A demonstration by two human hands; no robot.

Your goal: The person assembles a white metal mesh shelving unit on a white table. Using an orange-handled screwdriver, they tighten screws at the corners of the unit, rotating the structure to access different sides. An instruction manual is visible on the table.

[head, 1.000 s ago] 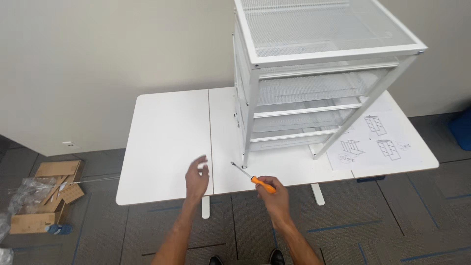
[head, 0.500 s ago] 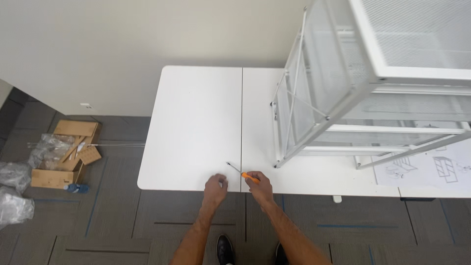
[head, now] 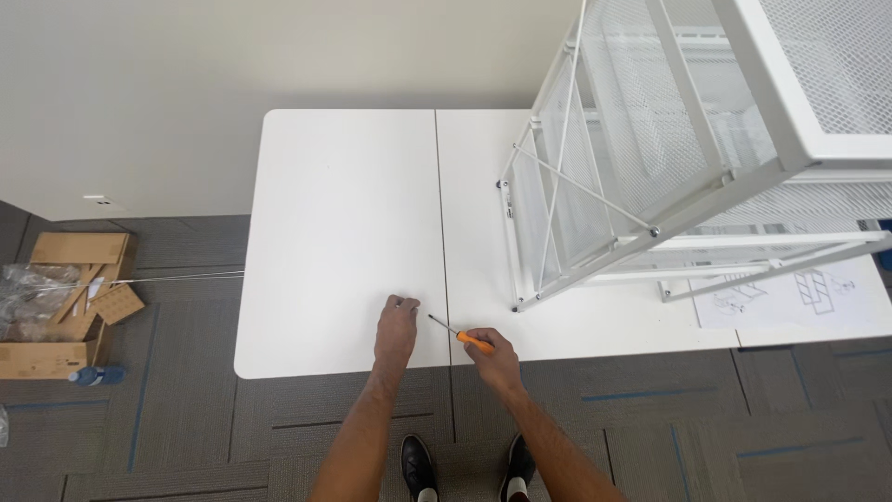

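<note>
Seen from above, a white worktop (head: 344, 214) with a seam down its middle. Landmark taken: the white mesh drawer frame (head: 650, 158), which stood on the worktop's far side from the cardboard, tall and reaching toward the camera.

Right hand (head: 492, 358) was closed around the orange handle of a screwdriver (head: 457, 333). The tool lay low over the worktop near its front edge, in front of and to the left of the frame's nearest foot, its dark shaft slanted up and left toward the other hand. Whether the tip touched the surface could not be told.

Left hand (head: 397, 327) rested palm down on the worktop, fingers curled at the tips and gripping nothing, just left of the seam and well apart from the frame. The screwdriver tip sat just beside its fingertips. The two hands were near each other but not touching.

An instruction sheet (head: 790, 293) with line drawings lay on the worktop under the frame's front rail. Far from the frame, on the grey carpet floor (head: 167, 409), were an open cardboard box (head: 65, 297) with clear plastic wrap and a small bottle (head: 96, 376). Dark shoes (head: 420, 465) showed below the worktop edge.
</note>
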